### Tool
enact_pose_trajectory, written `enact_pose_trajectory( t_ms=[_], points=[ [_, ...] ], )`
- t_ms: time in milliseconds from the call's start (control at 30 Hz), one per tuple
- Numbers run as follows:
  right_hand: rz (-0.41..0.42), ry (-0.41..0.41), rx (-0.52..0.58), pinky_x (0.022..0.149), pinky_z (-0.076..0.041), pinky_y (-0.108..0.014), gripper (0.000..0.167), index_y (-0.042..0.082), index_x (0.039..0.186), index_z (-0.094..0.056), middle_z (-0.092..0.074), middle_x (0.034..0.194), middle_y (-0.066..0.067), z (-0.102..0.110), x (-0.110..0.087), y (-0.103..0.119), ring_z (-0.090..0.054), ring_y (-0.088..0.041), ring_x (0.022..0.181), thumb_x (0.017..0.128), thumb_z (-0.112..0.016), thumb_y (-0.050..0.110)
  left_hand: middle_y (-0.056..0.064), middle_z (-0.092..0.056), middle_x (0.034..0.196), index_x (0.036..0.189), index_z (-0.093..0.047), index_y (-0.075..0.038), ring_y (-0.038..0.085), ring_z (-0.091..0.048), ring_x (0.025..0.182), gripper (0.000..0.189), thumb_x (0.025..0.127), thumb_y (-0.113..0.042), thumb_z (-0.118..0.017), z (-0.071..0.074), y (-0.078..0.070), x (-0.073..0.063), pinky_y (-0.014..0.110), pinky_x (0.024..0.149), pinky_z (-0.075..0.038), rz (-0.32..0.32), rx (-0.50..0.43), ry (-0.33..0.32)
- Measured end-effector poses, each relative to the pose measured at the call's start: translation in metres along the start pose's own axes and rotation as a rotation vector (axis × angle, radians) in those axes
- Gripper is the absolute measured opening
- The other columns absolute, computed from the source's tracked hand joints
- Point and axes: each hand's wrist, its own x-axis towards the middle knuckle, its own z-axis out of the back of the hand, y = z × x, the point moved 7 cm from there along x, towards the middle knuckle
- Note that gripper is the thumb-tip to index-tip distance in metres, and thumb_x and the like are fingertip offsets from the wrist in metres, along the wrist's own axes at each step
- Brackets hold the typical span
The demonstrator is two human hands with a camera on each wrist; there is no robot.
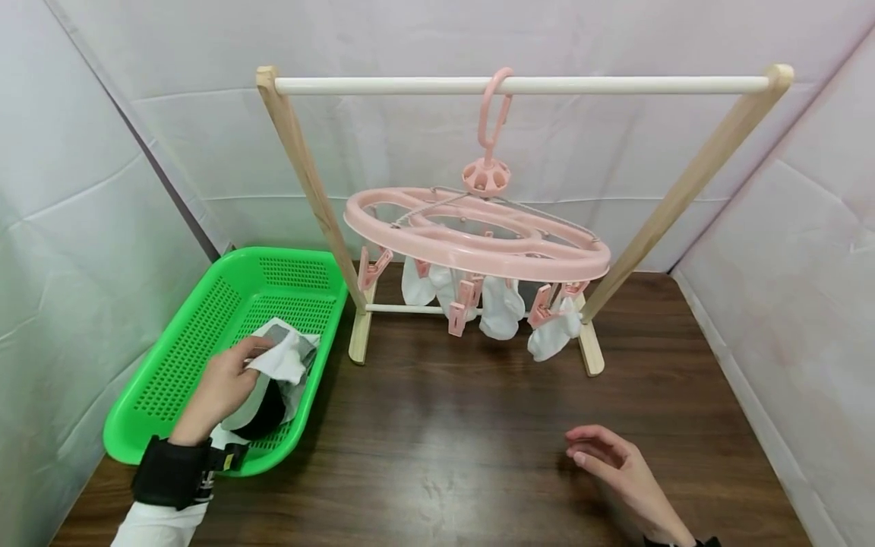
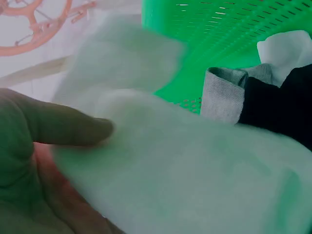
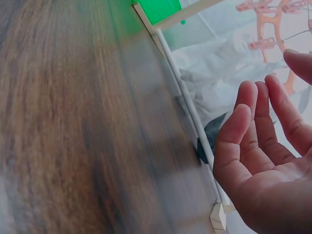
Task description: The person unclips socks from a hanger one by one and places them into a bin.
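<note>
My left hand (image 1: pixel 225 384) pinches a white sock (image 1: pixel 283 361) over the green basket (image 1: pixel 153 395); in the left wrist view the thumb presses on the blurred white sock (image 2: pixel 170 161). Below it in the basket lie more socks, among them a black one with a grey cuff (image 2: pixel 224 95). My right hand (image 1: pixel 618 471) hovers above the table at the right, fingers loosely bent, holding nothing. Several white socks (image 1: pixel 502 308) hang from clips under a pink oval drying hanger (image 1: pixel 478 251), and a dark grey one (image 1: pixel 529 292) hangs partly hidden behind them.
The hanger's hook (image 1: pixel 494 106) loops over a white rod (image 1: pixel 615 85) on a wooden stand (image 1: pixel 690 190). Unused pink clips (image 1: pixel 456 317) dangle at the hanger's front. The dark wooden table (image 1: pixel 424 425) is enclosed by pale fabric walls (image 1: pixel 813 251).
</note>
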Motion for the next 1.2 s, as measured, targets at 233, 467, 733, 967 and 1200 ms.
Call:
enact_pose_trajectory(
  t_ms=[233, 467, 733, 967, 1200],
  points=[
    [-0.006, -0.002, -0.053, 0.083, -0.052, -0.030, 0.029, -0.014, 0.120, -0.052, -0.063, 0.114, -0.016, 0.005, 0.002, 0.007, -0.063, -0.020, 0.103, 0.095, -0.057, -0.001, 0.032, -0.049, 0.125, 0.133, -0.043, 0.010, 0.048, -0.048, 0.113, 0.042, 0.091, 0.015, -0.045, -0.006, 0.005, -0.008, 0.052, 0.093, -0.041, 0.036, -0.082, 0.180],
    [-0.004, -0.038, -0.115, 0.082, -0.052, -0.030, 0.031, -0.013, 0.121, -0.052, -0.064, 0.112, -0.006, 0.023, 0.009, 0.022, -0.062, -0.021, 0.103, 0.095, -0.059, 0.001, 0.033, -0.048, 0.127, 0.133, -0.044, 0.009, 0.050, -0.050, 0.112, 0.043, 0.091, 0.010, -0.055, -0.001, -0.010, -0.011, 0.051, 0.090, -0.044, 0.070, -0.050, 0.229],
    [0.099, -0.071, -0.242, 0.078, -0.052, -0.026, 0.029, -0.009, 0.121, -0.055, -0.064, 0.109, -0.005, 0.040, 0.022, 0.066, -0.063, -0.015, 0.098, 0.094, -0.060, -0.001, 0.028, -0.054, 0.124, 0.130, -0.049, 0.005, 0.045, -0.054, 0.111, 0.040, 0.091, 0.005, -0.059, 0.000, -0.030, -0.012, 0.050, 0.089, -0.045, -0.008, 0.009, 0.203],
    [0.215, -0.102, -0.346, 0.076, -0.051, -0.024, 0.027, -0.007, 0.120, -0.057, -0.063, 0.109, -0.008, 0.043, 0.041, 0.113, -0.062, -0.015, 0.096, 0.093, -0.062, -0.002, 0.024, -0.059, 0.119, 0.126, -0.053, 0.002, 0.042, -0.057, 0.106, 0.038, 0.090, 0.003, -0.063, -0.002, -0.046, -0.017, 0.050, 0.087, -0.045, -0.066, 0.051, 0.190],
    [0.223, -0.147, -0.417, 0.078, -0.048, -0.020, 0.027, 0.000, 0.120, -0.059, -0.061, 0.112, -0.011, 0.042, 0.065, 0.141, -0.059, -0.014, 0.099, 0.094, -0.063, 0.006, 0.018, -0.062, 0.117, 0.123, -0.056, -0.002, 0.037, -0.058, 0.106, 0.040, 0.086, 0.002, -0.069, -0.008, -0.064, -0.026, 0.047, 0.086, -0.047, -0.130, 0.047, 0.168]
  ],
)
